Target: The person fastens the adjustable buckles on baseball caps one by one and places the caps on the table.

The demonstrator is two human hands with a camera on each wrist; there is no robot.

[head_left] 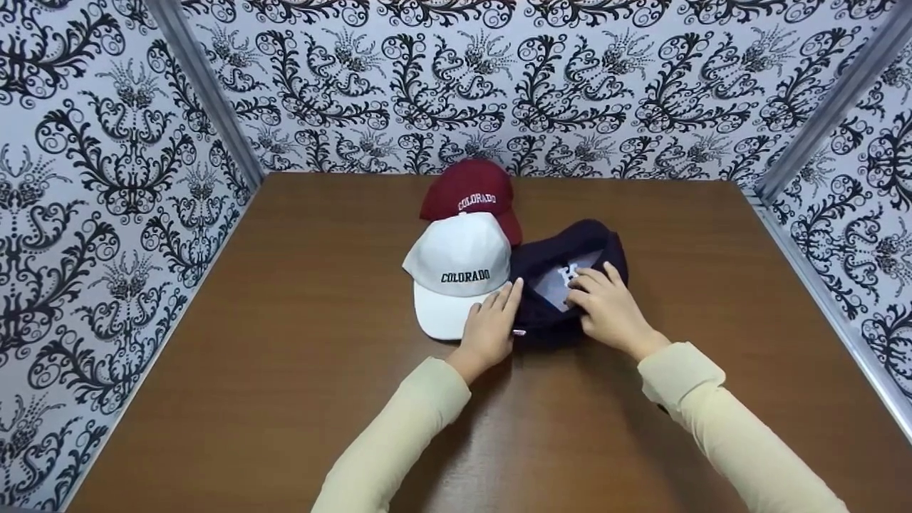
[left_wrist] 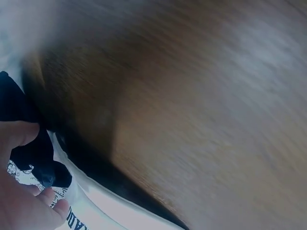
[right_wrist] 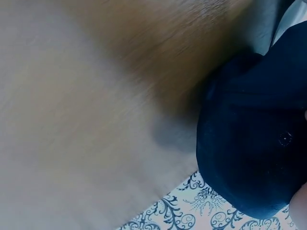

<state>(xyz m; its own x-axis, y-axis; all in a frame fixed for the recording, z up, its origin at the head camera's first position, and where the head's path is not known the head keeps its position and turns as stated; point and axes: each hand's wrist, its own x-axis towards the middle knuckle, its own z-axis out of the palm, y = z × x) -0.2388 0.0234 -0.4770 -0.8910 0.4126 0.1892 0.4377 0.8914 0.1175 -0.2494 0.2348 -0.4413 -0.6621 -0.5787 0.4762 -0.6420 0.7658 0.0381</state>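
Note:
A navy cap (head_left: 570,242) lies with its opening turned up towards me, its grey inner panel showing a white mark. My right hand (head_left: 609,310) grips its right rim, with bent fingers reaching into the opening. In the right wrist view, the dark crown (right_wrist: 249,143) fills the right side, and little of the hand shows. My left hand (head_left: 490,328) rests at the navy cap's left edge, fingers extended beside a white cap's brim (head_left: 442,313). In the left wrist view, the left thumb (left_wrist: 21,134) lies over dark cloth.
The white cap (head_left: 459,249), lettered COLORADO, stands left of the navy one. Behind it sits a red cap (head_left: 470,185) with the same word. All rest on a brown wooden table (head_left: 285,320), enclosed by patterned walls (head_left: 463,78) at the back and sides.

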